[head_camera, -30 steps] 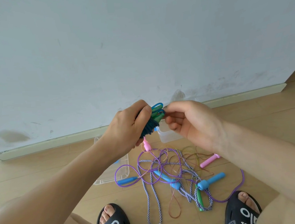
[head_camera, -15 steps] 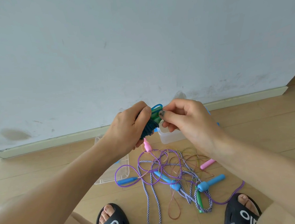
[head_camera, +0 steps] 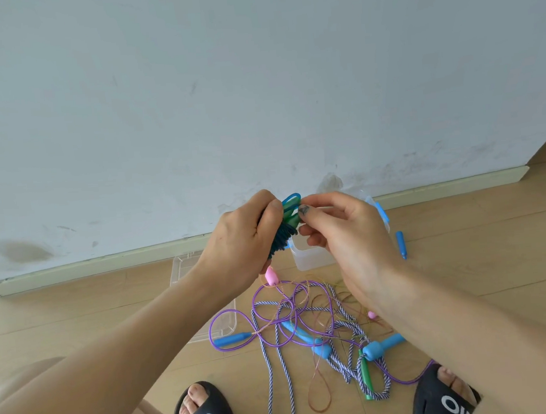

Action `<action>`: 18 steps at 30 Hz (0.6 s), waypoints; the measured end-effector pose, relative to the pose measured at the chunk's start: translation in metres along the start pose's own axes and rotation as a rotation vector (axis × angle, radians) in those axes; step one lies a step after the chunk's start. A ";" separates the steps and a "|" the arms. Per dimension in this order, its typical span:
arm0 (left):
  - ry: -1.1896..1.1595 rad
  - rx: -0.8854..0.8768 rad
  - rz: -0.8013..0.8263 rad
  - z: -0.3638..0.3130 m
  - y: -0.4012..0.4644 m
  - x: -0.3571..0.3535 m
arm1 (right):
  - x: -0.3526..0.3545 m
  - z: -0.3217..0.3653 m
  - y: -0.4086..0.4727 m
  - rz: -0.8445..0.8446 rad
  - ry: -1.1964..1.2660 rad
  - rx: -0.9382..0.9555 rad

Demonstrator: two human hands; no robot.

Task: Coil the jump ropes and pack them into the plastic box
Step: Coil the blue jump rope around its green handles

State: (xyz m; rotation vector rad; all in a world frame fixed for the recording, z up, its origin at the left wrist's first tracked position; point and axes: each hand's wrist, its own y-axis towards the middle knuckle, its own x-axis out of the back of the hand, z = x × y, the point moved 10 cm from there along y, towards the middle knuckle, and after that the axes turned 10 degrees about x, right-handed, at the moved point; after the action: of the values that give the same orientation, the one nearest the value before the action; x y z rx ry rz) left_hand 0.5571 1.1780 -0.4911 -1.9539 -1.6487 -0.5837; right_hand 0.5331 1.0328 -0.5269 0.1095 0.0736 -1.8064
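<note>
The right hand (head_camera: 343, 233) has closed in from a second ago, its thumb and fingertips now pinching the blue loop atop the coiled jump rope (head_camera: 282, 235). The left hand (head_camera: 245, 242) stays wrapped round that tightly wound, ribbed dark-teal bundle, held above the wooden floor (head_camera: 498, 236). Below lies a tangle of loose ropes (head_camera: 308, 319): glossy purple cord, braided striped cord, smooth blue handles. The clear plastic box (head_camera: 309, 256) sits by the wall, mostly hidden behind the hands.
</note>
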 end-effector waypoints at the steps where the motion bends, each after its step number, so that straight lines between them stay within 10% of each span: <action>1: 0.000 -0.001 -0.005 0.000 0.001 0.000 | 0.001 0.000 0.000 -0.011 -0.011 0.003; 18: -0.196 0.193 0.187 0.017 0.005 -0.017 | -0.004 0.026 -0.001 0.070 -0.362 0.285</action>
State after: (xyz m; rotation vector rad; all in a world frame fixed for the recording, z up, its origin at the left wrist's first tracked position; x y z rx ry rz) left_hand 0.5591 1.1748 -0.5157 -2.0423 -1.5468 -0.1596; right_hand 0.5320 1.0343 -0.5003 -0.0144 -0.4400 -1.7315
